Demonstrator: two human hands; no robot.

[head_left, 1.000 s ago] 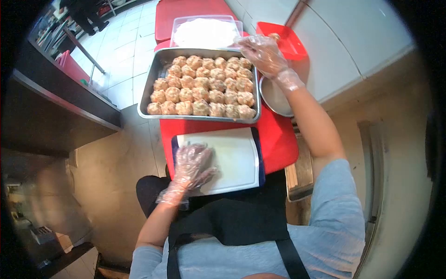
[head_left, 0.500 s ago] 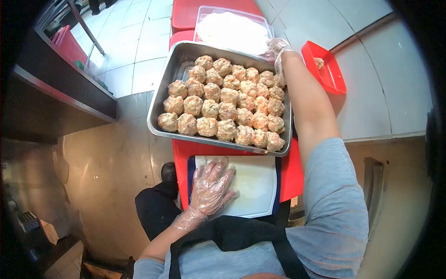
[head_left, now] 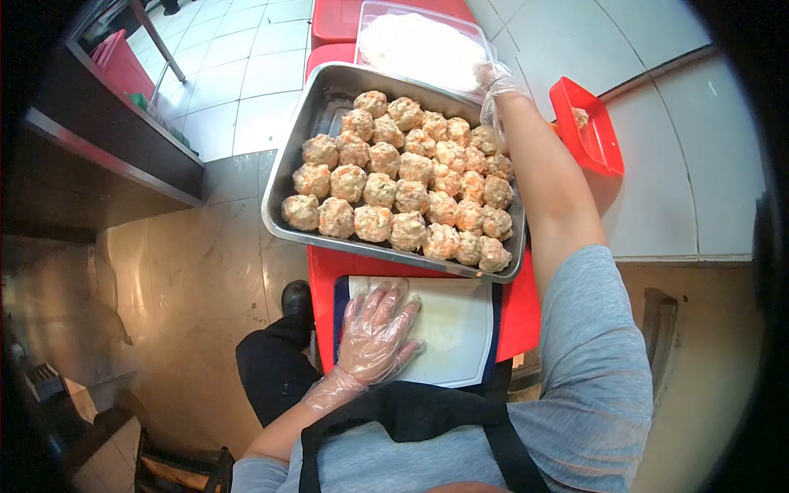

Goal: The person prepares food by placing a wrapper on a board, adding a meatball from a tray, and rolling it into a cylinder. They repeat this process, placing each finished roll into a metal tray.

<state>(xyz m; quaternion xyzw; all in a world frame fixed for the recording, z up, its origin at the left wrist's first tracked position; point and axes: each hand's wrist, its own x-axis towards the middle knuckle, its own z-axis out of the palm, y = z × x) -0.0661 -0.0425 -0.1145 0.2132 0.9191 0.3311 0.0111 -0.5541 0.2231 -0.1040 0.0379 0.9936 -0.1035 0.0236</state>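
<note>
My left hand (head_left: 380, 333), in a clear plastic glove, lies flat with spread fingers on the white cutting board (head_left: 456, 329). My right hand (head_left: 497, 82), also gloved, reaches to the right edge of a clear plastic container (head_left: 371, 12) holding a white mass (head_left: 419, 51). Its fingertips are at the white stuff, and what they hold, if anything, cannot be made out. Between the hands stands a metal tray (head_left: 283, 222) with rows of round, lumpy balls (head_left: 380, 189) flecked with orange.
A red dish (head_left: 604, 148) with a small lump of mixture sits on the tiled surface (head_left: 657, 181) at the right. Red stools or a bench (head_left: 329, 263) support the tray and board. At the left is a dark counter (head_left: 123, 164); a pink bin (head_left: 122, 62) stands behind it.
The view has shifted slightly, so the tray, container and red dish appear a little further right. My left hand stays on the board and my right hand remains at the container.
</note>
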